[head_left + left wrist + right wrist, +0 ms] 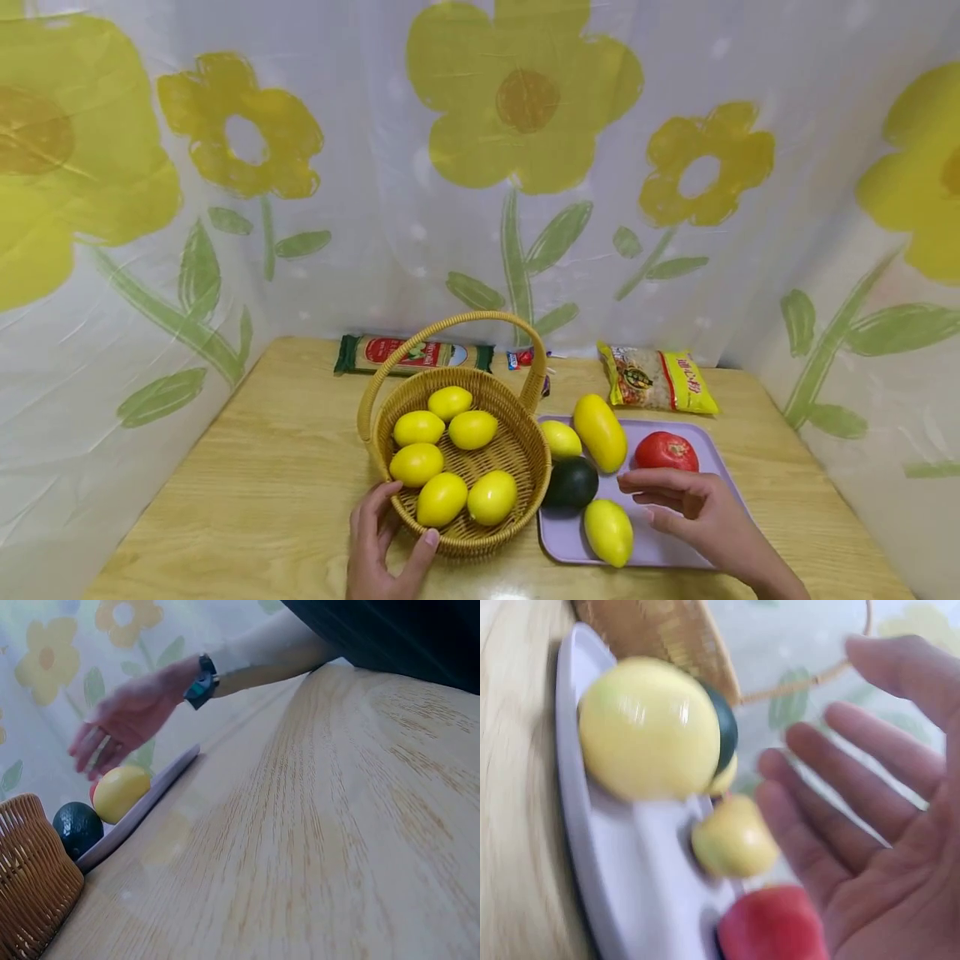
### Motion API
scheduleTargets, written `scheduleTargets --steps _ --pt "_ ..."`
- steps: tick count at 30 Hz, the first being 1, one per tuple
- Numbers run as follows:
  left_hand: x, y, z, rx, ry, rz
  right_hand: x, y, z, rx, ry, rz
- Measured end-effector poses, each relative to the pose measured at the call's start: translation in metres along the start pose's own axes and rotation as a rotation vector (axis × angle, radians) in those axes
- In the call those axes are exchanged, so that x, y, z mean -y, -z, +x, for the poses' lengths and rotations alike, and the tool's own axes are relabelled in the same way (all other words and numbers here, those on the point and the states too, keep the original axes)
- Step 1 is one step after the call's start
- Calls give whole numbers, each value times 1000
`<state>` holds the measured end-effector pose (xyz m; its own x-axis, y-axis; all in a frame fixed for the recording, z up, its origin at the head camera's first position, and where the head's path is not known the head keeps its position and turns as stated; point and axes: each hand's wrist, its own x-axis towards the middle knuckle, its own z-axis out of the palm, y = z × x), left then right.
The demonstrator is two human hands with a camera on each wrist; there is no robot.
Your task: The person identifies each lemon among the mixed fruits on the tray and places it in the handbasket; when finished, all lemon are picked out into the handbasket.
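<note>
Against the near-left side of a round wicker basket (536, 425) rests my left hand (384, 546), its thumb and index fingertips at the rim. Several yellow lemons (472, 430) lie inside the basket, under its tall arched handle. My right hand (693, 508) hovers over the lilac tray (663, 554), fingers apart and slightly bent, with nothing between them. Left of it, at the tray's front, lies a lemon (608, 533); this lemon (649, 727) looms large in the right wrist view. A dark green avocado-like fruit (572, 485) sits between basket and lemon.
Farther back on the tray are a long yellow mango-like fruit (600, 433), another lemon (560, 440) and a red tomato-like fruit (666, 452). A noodle pack (420, 353), a small red-and-blue packet (520, 359) and a yellow food bag (660, 379) lie along the back edge.
</note>
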<state>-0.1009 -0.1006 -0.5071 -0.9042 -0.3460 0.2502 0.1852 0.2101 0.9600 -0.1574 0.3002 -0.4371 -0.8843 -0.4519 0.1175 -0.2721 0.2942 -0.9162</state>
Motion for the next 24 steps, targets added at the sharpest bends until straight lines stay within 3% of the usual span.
scheduleTargets --steps 6,11,14,19,24 --pt "-1 1 1 17 41 15 -15 3 -5 133 -153 -30" --pt "-4 1 0 12 89 19 -18 -7 4 172 -267 -39" --pt "-6 -1 -1 -9 105 36 -20 -15 7 171 -281 -44" --pt "-3 -3 -2 -50 75 49 -25 -23 11 151 -224 -93" --pt "1 -5 -2 -67 48 37 -14 -17 10 100 -294 -19"
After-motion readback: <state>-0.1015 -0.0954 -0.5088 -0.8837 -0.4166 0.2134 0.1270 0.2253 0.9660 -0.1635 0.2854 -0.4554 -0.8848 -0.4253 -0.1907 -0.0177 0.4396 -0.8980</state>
